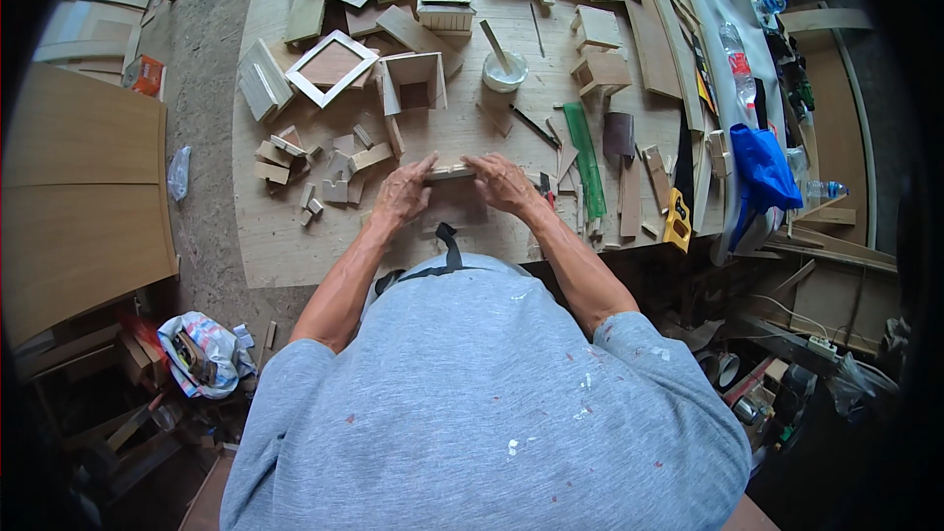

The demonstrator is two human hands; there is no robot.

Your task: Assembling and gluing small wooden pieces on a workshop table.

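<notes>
Close to the table's near edge, a small pale wooden piece (450, 174) is held by its two ends. My left hand (401, 193) grips its left end and my right hand (503, 185) its right end, fingers bent around it. Below it lies a brownish flat area whose kind is hard to make out. Small wood blocks (336, 191) are heaped beside my left hand. Beyond my hands stand an open wooden box (400, 103) and a white tub (504, 79) with a stick in it. Red-handled pliers or a similar tool (548, 193) lie by my right hand.
A white-edged frame (303, 81), boards and small boxes (596, 28) cover the worktable's far part (265, 152). To the right are a green strip (584, 152), a yellow-handled saw (678, 221), a blue bag (765, 165) and plastic bottles (736, 54). A panel (93, 177) stands left.
</notes>
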